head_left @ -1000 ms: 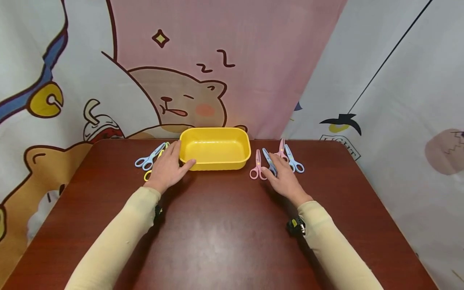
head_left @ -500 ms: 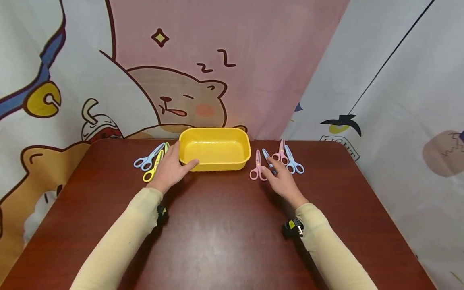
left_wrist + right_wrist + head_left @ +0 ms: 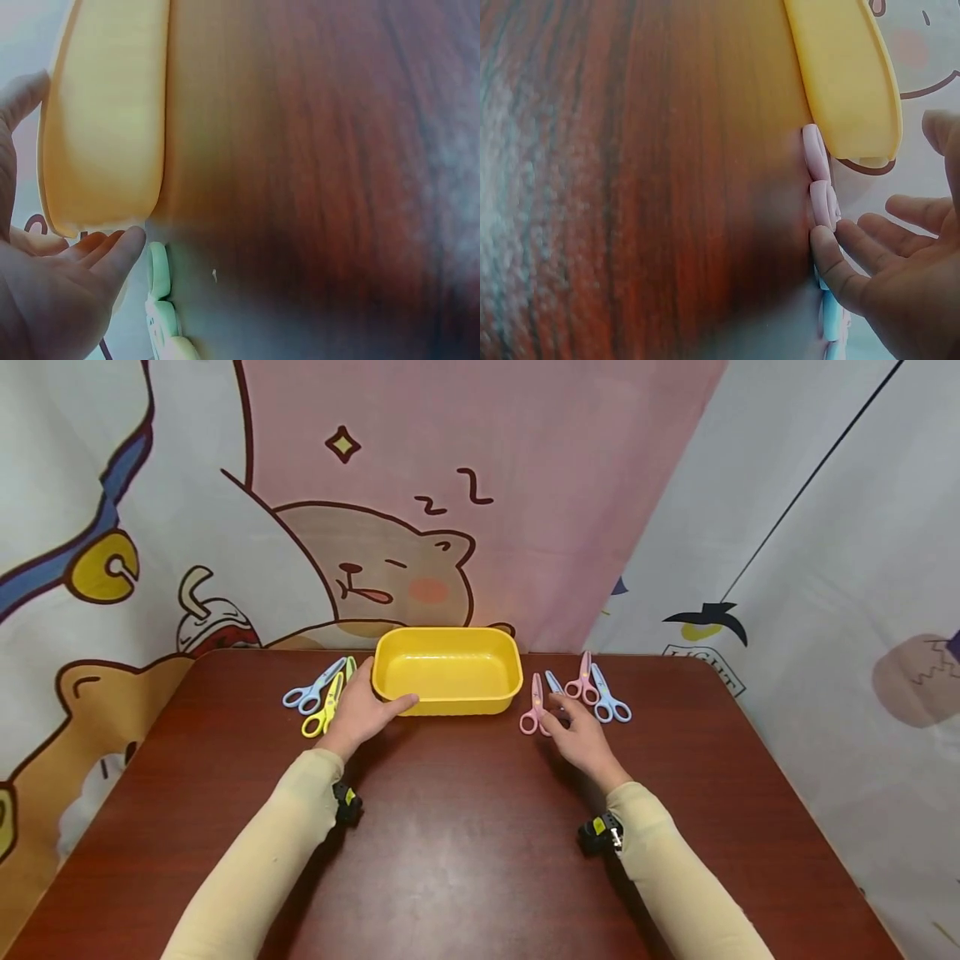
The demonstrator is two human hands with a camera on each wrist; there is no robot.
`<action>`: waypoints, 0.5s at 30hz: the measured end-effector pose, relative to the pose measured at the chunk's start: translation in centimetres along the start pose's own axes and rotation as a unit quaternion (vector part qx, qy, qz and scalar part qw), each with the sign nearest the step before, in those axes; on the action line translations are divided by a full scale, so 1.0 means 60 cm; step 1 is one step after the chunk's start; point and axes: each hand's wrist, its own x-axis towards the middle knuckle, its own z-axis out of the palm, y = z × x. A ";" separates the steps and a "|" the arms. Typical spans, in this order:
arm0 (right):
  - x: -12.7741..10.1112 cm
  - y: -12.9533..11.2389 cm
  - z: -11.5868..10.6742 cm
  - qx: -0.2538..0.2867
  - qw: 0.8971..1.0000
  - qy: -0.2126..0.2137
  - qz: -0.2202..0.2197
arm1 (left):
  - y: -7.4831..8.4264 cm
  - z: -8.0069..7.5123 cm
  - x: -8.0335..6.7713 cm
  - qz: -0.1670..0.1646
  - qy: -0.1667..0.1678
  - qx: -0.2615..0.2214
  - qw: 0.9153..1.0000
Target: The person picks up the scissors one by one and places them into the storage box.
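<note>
A glossy, dark red-brown wood-grain surface (image 3: 465,852) is seen, bounded at its far edge by a cloth backdrop (image 3: 420,510) printed with a sleeping cartoon bear. At the middle of the far edge a smooth yellow plastic tub (image 3: 447,670) is set, rectangular with rounded corners. Its near left corner is touched by the left hand (image 3: 362,712), the grip spread and relaxed, thumb laid along the front wall. Left of that hand, toward the far left corner, a blue pair of scissors (image 3: 313,685) and a yellow pair of scissors (image 3: 324,715) are laid. Right of the tub, the right hand (image 3: 576,737) is rested with its grip spread, fingertips touching the pink scissors (image 3: 533,703) by their round loops. A partly covered blue pair (image 3: 554,682) lies just beside, then another pink pair (image 3: 582,678) and a light blue pair (image 3: 609,697).
</note>
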 end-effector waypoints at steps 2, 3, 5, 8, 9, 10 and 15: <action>0.001 0.001 0.001 -0.002 1.000 0.005 -0.004 | 0.001 0.000 -0.001 -0.006 -0.003 -0.012 1.000; 0.001 0.001 0.002 -0.002 1.000 0.009 -0.008 | 0.002 -0.001 -0.001 -0.010 -0.007 -0.018 1.000; 0.001 0.001 0.003 -0.005 1.000 0.012 -0.021 | 0.002 -0.002 -0.002 -0.023 -0.014 -0.029 0.999; 0.002 0.000 0.005 -0.005 0.999 0.012 -0.031 | 0.001 -0.006 -0.004 -0.041 -0.023 -0.039 0.998; 0.002 0.000 0.006 -0.008 0.999 0.011 -0.031 | 0.002 -0.007 -0.005 -0.047 -0.026 -0.040 0.998; 0.003 0.000 0.007 -0.010 0.999 0.009 -0.030 | 0.002 -0.009 -0.005 -0.053 -0.029 -0.042 0.997; 0.003 -0.004 0.009 -0.017 1.000 0.001 -0.022 | 0.003 -0.017 -0.009 -0.071 -0.045 -0.071 0.994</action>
